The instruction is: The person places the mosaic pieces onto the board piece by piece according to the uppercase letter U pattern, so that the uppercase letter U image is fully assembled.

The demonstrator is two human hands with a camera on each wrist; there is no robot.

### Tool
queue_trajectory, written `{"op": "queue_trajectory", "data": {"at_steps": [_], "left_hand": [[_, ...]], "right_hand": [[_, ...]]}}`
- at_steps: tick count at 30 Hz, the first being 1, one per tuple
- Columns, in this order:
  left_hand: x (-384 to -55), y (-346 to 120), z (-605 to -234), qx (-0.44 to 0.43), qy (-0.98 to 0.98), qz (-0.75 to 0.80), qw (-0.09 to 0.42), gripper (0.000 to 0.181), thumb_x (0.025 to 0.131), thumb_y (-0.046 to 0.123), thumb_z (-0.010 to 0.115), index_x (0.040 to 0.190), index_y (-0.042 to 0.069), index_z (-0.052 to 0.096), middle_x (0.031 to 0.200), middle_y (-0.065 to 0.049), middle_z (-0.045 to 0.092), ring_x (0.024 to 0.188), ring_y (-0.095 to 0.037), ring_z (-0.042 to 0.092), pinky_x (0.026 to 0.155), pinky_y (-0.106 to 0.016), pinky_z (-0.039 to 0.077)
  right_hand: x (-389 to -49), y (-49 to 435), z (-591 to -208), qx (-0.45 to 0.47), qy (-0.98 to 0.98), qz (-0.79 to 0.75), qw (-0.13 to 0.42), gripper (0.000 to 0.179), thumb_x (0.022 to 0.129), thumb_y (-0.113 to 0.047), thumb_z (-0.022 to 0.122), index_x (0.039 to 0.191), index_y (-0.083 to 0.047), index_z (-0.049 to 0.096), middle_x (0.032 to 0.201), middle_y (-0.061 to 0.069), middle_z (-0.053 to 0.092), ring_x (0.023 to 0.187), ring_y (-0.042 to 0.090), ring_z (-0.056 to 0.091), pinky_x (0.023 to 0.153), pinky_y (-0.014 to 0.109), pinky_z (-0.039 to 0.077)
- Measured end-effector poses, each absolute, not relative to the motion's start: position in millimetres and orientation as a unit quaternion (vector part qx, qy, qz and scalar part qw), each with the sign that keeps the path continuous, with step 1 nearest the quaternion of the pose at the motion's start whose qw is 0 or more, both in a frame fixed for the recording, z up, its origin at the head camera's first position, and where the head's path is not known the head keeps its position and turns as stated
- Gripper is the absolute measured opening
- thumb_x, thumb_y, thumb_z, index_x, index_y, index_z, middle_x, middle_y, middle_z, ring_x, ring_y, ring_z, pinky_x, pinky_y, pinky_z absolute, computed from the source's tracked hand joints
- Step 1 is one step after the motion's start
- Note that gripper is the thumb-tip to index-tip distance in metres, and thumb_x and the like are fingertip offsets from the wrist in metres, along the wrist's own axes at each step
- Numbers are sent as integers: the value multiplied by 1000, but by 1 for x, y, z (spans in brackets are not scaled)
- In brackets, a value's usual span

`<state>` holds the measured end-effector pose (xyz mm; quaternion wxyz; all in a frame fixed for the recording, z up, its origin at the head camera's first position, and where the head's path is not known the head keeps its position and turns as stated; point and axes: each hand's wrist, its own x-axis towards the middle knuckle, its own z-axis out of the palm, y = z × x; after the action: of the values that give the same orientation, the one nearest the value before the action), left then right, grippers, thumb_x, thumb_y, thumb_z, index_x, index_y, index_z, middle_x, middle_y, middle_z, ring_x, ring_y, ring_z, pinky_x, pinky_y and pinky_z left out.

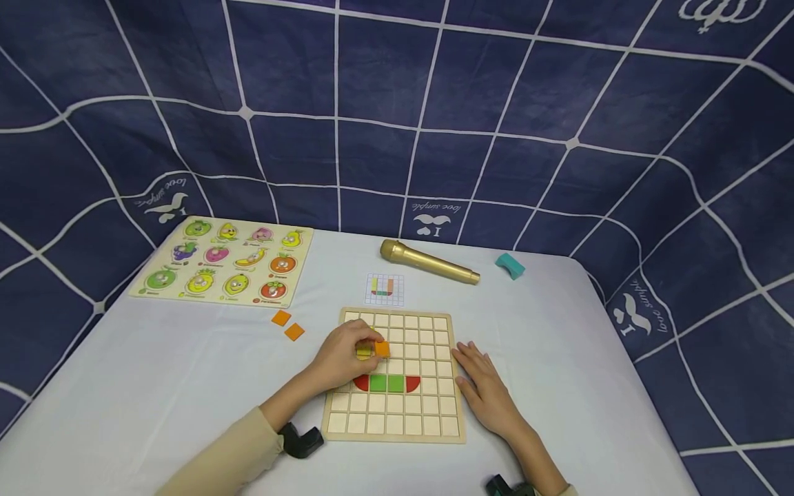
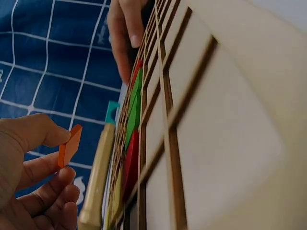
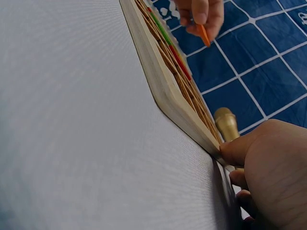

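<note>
My left hand (image 1: 344,355) pinches an orange square tile (image 1: 382,349) between thumb and fingers, held over the left part of a wooden grid board (image 1: 397,437). The left wrist view shows that tile (image 2: 70,146) apart from the board. Yellow (image 1: 363,352) shows on the board, partly hidden behind the left hand. Below it runs a row: a red quarter-round tile (image 1: 362,383), two green square tiles (image 1: 387,384) and another red quarter-round tile (image 1: 413,384). My right hand (image 1: 489,398) lies beside the board with fingers extended, its thumb touching the board's right edge.
Two loose orange tiles (image 1: 288,325) lie left of the board. Behind them is a fruit puzzle board (image 1: 229,267). A small pattern card (image 1: 384,290), a gold microphone (image 1: 429,262) and a teal curved block (image 1: 511,266) lie beyond the grid board, before a blue cloth backdrop (image 1: 384,89).
</note>
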<state>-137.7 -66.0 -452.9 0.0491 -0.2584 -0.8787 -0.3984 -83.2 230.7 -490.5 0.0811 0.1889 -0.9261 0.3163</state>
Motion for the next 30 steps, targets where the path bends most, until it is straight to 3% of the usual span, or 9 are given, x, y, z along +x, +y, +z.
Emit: {"op": "queue_trajectory", "data": {"at_steps": [12, 30], "left_hand": [[-139, -26, -457, -314, -879, -358, 20, 22, 72, 23, 75, 92, 15, 71, 86, 9, 57, 79, -8, 48, 68, -23, 41], [-139, -15, -463, -319, -892, -320, -13, 23, 70, 23, 74, 92, 15, 72, 80, 8, 56, 75, -7, 45, 65, -21, 38]], "right_hand": [[-83, 230, -490, 191, -927, 311, 82, 46, 90, -9, 57, 134, -2, 46, 142, 12, 38, 135, 29, 24, 105, 52, 15], [-83, 230, -491, 184, -930, 307, 83, 47, 89, -10, 58, 134, -3, 46, 142, 11, 38, 135, 28, 24, 106, 50, 15]]}}
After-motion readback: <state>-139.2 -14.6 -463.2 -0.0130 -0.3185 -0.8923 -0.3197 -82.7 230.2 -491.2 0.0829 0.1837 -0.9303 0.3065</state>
